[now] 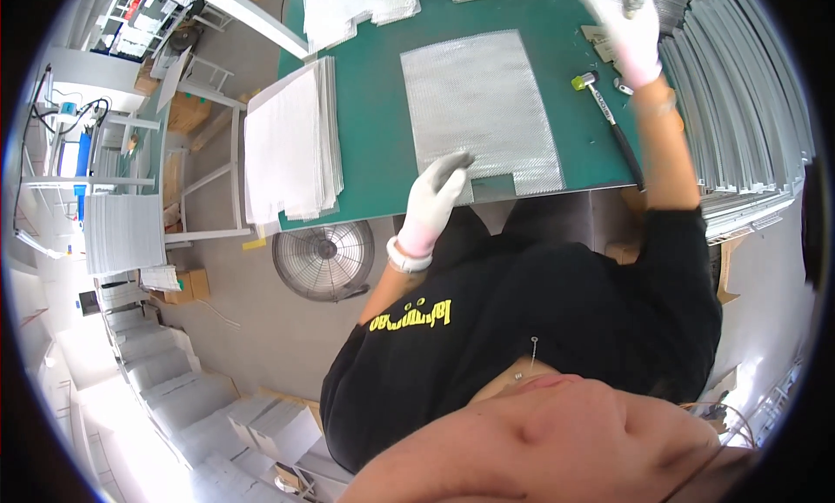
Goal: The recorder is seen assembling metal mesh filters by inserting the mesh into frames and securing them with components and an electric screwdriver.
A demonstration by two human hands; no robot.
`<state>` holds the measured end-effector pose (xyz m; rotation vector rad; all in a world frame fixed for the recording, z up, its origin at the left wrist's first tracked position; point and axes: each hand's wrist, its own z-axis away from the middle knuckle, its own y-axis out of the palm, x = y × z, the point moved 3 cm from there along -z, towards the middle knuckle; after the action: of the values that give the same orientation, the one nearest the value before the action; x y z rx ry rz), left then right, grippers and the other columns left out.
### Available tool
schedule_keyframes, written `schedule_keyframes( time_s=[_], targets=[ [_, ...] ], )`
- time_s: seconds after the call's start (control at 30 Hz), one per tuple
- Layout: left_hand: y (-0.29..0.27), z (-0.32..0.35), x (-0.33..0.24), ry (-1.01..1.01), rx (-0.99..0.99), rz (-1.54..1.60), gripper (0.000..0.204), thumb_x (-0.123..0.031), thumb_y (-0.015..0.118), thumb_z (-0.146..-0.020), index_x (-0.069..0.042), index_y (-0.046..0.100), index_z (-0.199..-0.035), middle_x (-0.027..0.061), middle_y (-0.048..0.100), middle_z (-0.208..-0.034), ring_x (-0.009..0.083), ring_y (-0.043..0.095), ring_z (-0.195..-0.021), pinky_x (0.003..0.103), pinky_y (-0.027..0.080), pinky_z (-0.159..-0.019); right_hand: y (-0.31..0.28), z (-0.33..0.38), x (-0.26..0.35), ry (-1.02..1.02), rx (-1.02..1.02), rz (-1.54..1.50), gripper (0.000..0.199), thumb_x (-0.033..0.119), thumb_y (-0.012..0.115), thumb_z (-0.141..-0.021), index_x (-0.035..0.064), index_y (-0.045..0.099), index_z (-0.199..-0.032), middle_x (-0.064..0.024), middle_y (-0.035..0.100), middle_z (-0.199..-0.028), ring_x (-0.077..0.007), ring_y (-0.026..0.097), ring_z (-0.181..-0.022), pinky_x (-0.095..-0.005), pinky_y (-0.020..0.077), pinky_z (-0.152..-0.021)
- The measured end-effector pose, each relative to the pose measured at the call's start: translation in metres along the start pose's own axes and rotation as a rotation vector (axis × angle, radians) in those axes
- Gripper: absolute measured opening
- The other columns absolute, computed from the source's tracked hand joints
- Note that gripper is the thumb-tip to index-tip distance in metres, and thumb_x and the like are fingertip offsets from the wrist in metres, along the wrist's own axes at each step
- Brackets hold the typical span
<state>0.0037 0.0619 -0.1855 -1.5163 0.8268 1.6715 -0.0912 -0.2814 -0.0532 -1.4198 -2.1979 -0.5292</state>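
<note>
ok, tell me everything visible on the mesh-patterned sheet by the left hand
The mesh-patterned sheet is silvery-white and shiny, roughly rectangular, with a notch in its near edge; whether plastic or metal is unclear. It lies flat on the green tabletop. The gloved left hand reaches over its near-left part, apparently touching it.

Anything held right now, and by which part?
Left hand: no hold visible; its fingers are over the near edge of the mesh sheet. Right hand: cannot tell, blurred at the frame's top.

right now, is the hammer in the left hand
No, the hammer lies on the table, right of the sheet, while the left hand is at the sheet's near edge.
</note>
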Motion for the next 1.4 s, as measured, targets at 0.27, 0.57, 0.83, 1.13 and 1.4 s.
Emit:
schedule_keyframes(
  time_s=[0.27, 0.57, 0.83, 1.13, 1.4],
  targets=[
    [0.033, -0.020, -0.025, 0.325, -0.486, 0.498, 0.042, -0.003, 0.056, -0.102, 0.008, 0.049, -0.142, 0.0169, 0.066, -0.128, 0.0204, 0.065, -0.114, 0.033, 0.051, -0.101, 0.031, 0.164, 0.123, 0.076, 0.666, 0.494, 0.072, 0.033, 0.086, -0.072, 0.0052, 0.062, -0.134, -0.0229, 0.059, -0.138, -0.0418, 0.057, -0.127, -0.0453, 0.0450, -0.109],
    [-0.020, -0.001, 0.008, 0.223, -0.373, 0.074, 0.068, -0.012, 0.068, -0.097, 0.005, 0.033, -0.152, 0.0214, 0.057, -0.137, 0.0242, 0.066, -0.109, 0.037, 0.054, -0.098, -0.026, 0.168, 0.081, 0.318, 0.544, 0.519, 0.086, 0.021, 0.078, -0.085, -0.0008, 0.034, -0.156, -0.0255, 0.056, -0.144, -0.0374, 0.061, -0.126, -0.0365, 0.0507, -0.101],
    [-0.013, -0.013, 0.015, 0.215, -0.360, -1.060, 0.084, -0.037, 0.082, -0.078, 0.000, 0.050, -0.145, 0.0210, 0.062, -0.114, 0.0356, 0.064, -0.103, 0.043, 0.055, -0.089, -0.022, 0.202, 0.051, 0.735, 0.683, 0.652, 0.087, 0.030, 0.077, -0.085, 0.0066, 0.034, -0.157, -0.0263, 0.068, -0.118, -0.0416, 0.069, -0.098, -0.0423, 0.0560, -0.086],
    [-0.015, -0.020, 0.024, 0.113, -0.324, -1.176, 0.080, -0.045, 0.078, -0.080, -0.003, 0.053, -0.144, 0.0205, 0.063, -0.115, 0.0349, 0.065, -0.104, 0.044, 0.055, -0.088, -0.021, 0.216, 0.035, 0.511, 0.767, 0.794, 0.065, 0.038, 0.068, -0.091, 0.0063, 0.049, -0.145, -0.0214, 0.068, -0.116, -0.0379, 0.067, -0.106, -0.0436, 0.0543, -0.091],
    [-0.018, -0.025, 0.020, 0.074, -0.311, -1.206, 0.083, -0.048, 0.080, -0.078, -0.008, 0.053, -0.146, 0.0216, 0.061, -0.122, 0.0353, 0.066, -0.105, 0.043, 0.056, -0.090, -0.015, 0.197, 0.039, 0.649, 0.927, 0.875, 0.062, 0.043, 0.067, -0.092, 0.0099, 0.054, -0.142, -0.0197, 0.068, -0.118, -0.0371, 0.064, -0.111, -0.0450, 0.0520, -0.095]
  ],
)
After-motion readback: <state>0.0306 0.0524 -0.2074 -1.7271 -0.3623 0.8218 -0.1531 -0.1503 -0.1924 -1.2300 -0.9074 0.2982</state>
